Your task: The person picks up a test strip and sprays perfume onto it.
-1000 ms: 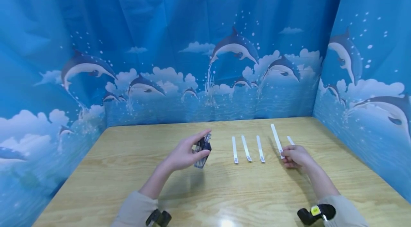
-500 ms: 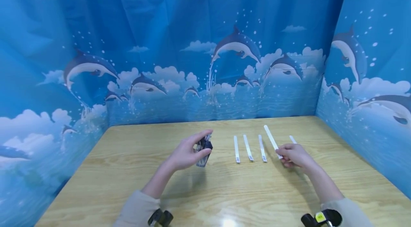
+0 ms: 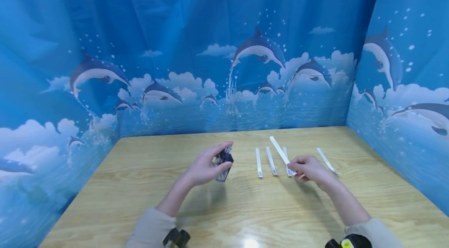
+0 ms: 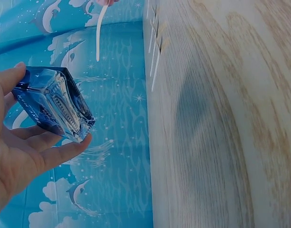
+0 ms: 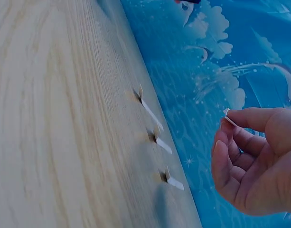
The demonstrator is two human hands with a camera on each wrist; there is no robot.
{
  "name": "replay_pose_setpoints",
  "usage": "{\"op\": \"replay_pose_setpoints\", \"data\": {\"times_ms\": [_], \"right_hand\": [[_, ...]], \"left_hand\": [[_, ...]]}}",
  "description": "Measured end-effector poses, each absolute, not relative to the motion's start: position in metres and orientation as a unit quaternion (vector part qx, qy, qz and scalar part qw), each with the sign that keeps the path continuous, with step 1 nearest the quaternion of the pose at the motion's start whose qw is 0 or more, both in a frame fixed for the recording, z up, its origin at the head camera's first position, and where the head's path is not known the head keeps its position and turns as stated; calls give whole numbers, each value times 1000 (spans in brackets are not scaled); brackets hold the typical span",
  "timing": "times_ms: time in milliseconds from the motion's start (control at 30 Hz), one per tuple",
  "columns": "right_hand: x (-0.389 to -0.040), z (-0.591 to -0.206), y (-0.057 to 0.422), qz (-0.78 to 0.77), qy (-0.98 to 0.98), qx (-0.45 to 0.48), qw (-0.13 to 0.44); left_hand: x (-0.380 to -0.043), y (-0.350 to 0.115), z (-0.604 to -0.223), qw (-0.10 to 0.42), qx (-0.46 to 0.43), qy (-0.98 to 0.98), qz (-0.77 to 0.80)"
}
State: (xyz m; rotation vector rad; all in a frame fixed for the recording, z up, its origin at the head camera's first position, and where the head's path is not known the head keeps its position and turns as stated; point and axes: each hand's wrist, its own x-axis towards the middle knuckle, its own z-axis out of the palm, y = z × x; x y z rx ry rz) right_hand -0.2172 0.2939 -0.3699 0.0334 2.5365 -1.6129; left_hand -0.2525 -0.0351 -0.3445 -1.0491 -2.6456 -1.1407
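Left hand (image 4: 19, 161) gripping the glass bottle (image 4: 57, 104)!
White strips (image 4: 156, 71) on the wooden table (image 4: 221, 152), dolphin curtain (image 4: 121, 118) behind.

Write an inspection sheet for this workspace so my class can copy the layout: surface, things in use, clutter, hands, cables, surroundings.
Surface: wood-grain table, with a glare spot at the near side.
Things in use: a glass bottle, held off the table; four white strips lying on the table; one held strip, overlapping a lying one in the head view.
Clutter: nothing seen.
Left hand: grips the bottle between thumb and fingers.
Right hand: pinches the held strip near its end.
Cables: nothing seen.
Surroundings: blue dolphin-print backdrop behind the table and along its sides.
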Motion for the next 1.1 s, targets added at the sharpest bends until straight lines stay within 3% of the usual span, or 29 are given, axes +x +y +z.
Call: {"op": "replay_pose_setpoints", "data": {"times_ms": [1100], "right_hand": [[-193,-348,245,-535,830,-111,111]], "left_hand": [[-259,-35,-348,54,-353,-862,-360]]}}
